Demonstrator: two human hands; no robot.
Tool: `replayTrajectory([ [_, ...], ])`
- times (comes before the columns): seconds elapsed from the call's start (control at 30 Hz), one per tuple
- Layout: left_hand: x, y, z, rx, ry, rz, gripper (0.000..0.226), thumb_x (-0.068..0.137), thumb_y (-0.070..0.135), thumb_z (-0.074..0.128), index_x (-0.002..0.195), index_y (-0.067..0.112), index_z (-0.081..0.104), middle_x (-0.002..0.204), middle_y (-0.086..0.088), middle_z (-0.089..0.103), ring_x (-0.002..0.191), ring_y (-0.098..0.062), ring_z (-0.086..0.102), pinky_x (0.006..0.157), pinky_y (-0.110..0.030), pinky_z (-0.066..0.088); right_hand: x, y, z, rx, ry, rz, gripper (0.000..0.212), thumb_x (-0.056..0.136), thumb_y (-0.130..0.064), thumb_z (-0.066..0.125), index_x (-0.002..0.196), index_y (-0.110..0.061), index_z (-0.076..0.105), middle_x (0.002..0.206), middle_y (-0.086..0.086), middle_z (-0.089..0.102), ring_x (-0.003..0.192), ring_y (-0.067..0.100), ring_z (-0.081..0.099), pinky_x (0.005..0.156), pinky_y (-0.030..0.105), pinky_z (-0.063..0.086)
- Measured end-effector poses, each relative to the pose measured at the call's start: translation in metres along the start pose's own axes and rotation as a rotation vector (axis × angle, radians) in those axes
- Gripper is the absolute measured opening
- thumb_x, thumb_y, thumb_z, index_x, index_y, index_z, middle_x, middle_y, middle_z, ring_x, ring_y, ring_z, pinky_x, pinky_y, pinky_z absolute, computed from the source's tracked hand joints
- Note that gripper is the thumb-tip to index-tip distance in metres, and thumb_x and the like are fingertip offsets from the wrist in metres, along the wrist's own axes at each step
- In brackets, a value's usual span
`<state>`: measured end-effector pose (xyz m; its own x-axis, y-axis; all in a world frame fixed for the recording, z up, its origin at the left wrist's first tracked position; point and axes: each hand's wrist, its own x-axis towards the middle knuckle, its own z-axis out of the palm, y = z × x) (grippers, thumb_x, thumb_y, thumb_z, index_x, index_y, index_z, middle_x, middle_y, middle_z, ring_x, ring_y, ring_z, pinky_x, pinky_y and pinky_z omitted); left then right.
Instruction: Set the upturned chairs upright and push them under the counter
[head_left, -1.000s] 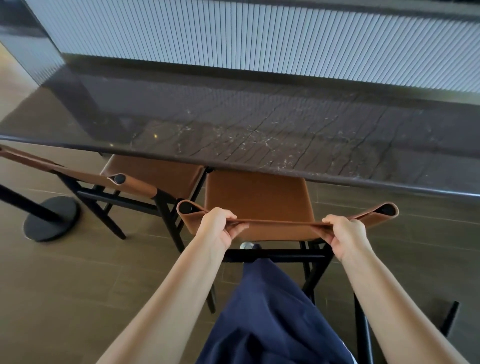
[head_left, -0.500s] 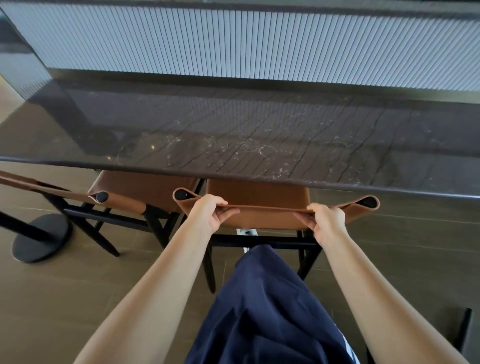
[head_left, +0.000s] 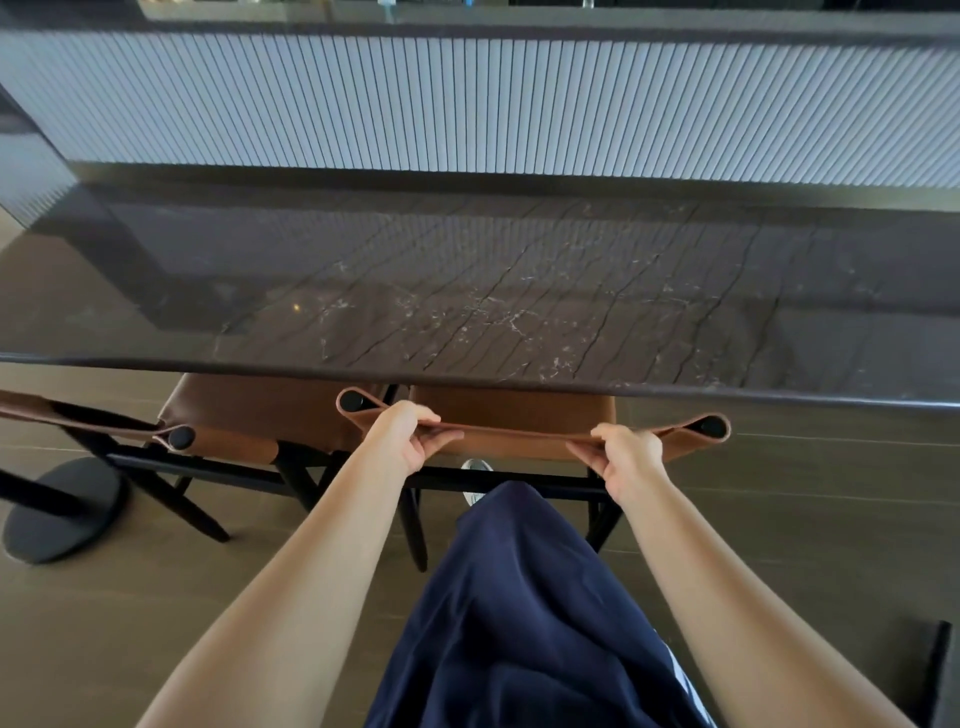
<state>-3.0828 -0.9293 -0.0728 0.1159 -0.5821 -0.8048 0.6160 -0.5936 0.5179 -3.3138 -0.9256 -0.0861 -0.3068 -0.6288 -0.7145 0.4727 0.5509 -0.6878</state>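
Note:
An upright chair (head_left: 511, 415) with a brown leather seat and black frame stands right in front of me, its seat mostly beneath the dark marble counter (head_left: 467, 291). My left hand (head_left: 402, 434) grips the left part of its leather backrest strap (head_left: 519, 435). Toward the strap's right end my right hand (head_left: 626, 457) grips it too. A second upright brown chair (head_left: 249, 415) stands to its left, also partly under the counter edge.
A round black stand base (head_left: 57, 512) sits on the tiled floor at the left. A ribbed pale panel (head_left: 467, 109) rises behind the counter. A black leg of another piece of furniture (head_left: 937, 670) shows at the bottom right. My dark blue clothing (head_left: 519, 613) fills the lower middle.
The chair I hold has slid forward, so more of its seat is now hidden beneath the counter edge. Both hands keep the same grip on the backrest strap.

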Motion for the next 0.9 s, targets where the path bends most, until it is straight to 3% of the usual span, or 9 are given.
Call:
replayTrajectory([
  [0.1, 0.017, -0.001, -0.01, -0.054, 0.03, -0.02, 0.018, 0.091, -0.014, 0.04, 0.091, 0.001, 0.05, 0.092, -0.015, 0.051, 0.11, -0.039, 0.058, 0.083, -0.052, 0.052, 0.006, 0.01, 0.009, 0.006, 0.005, 0.041, 0.017, 0.091, 0.015, 0.05, 0.1, 0.002, 0.046, 0.097, 0.018, 0.052, 0.07, 0.031, 0.065, 0.073, 0.038, 0.058],
  [0.2, 0.027, 0.006, -0.007, -0.1, 0.03, -0.046, 0.018, 0.091, -0.015, 0.04, 0.094, 0.0, 0.05, 0.102, -0.017, 0.052, 0.119, -0.039, 0.056, 0.08, -0.053, 0.051, 0.013, 0.007, 0.02, 0.038, 0.043, 0.055, 0.022, 0.09, 0.015, 0.051, 0.106, 0.002, 0.043, 0.094, 0.018, 0.053, 0.071, 0.031, 0.065, 0.076, 0.04, 0.058],
  [0.37, 0.037, 0.012, -0.004, -0.144, 0.034, -0.091, 0.017, 0.091, -0.014, 0.043, 0.096, -0.001, 0.052, 0.114, -0.021, 0.053, 0.117, -0.043, 0.057, 0.068, -0.052, 0.054, 0.023, 0.004, 0.027, 0.043, 0.113, 0.082, 0.013, 0.09, 0.012, 0.055, 0.094, 0.002, 0.049, 0.089, 0.016, 0.055, 0.067, 0.03, 0.067, 0.062, 0.034, 0.057],
  [0.53, 0.038, 0.012, -0.005, -0.149, 0.063, -0.108, 0.018, 0.091, -0.014, 0.046, 0.102, -0.002, 0.053, 0.116, -0.02, 0.053, 0.116, -0.04, 0.059, 0.068, -0.049, 0.056, 0.024, 0.005, 0.024, 0.047, 0.126, 0.091, 0.017, 0.09, 0.012, 0.055, 0.085, -0.002, 0.048, 0.09, 0.018, 0.056, 0.071, 0.029, 0.066, 0.055, 0.033, 0.057],
  [0.67, 0.037, 0.012, -0.008, -0.13, 0.071, -0.098, 0.03, 0.091, -0.014, 0.045, 0.118, -0.005, 0.051, 0.121, -0.024, 0.054, 0.112, -0.044, 0.059, 0.046, -0.044, 0.057, 0.021, 0.004, 0.025, 0.027, 0.122, 0.106, 0.017, 0.09, 0.011, 0.055, 0.084, -0.003, 0.048, 0.088, 0.016, 0.058, 0.067, 0.029, 0.067, 0.069, 0.037, 0.059],
  [0.73, 0.036, 0.012, -0.009, -0.114, 0.078, -0.095, 0.029, 0.091, -0.014, 0.046, 0.118, -0.005, 0.051, 0.121, -0.024, 0.055, 0.111, -0.045, 0.06, 0.046, -0.044, 0.057, 0.022, 0.005, 0.024, 0.009, 0.124, 0.108, 0.016, 0.09, 0.011, 0.056, 0.084, -0.003, 0.049, 0.087, 0.016, 0.059, 0.064, 0.029, 0.068, 0.076, 0.039, 0.06],
  [0.9, 0.031, 0.012, -0.008, -0.072, 0.07, -0.117, 0.021, 0.092, -0.012, 0.047, 0.11, -0.004, 0.053, 0.126, -0.026, 0.055, 0.105, -0.044, 0.063, 0.056, -0.044, 0.059, 0.023, 0.003, 0.025, -0.021, 0.157, 0.093, 0.025, 0.089, 0.012, 0.056, 0.078, -0.007, 0.044, 0.089, 0.014, 0.058, 0.054, 0.025, 0.068, 0.075, 0.039, 0.061],
])
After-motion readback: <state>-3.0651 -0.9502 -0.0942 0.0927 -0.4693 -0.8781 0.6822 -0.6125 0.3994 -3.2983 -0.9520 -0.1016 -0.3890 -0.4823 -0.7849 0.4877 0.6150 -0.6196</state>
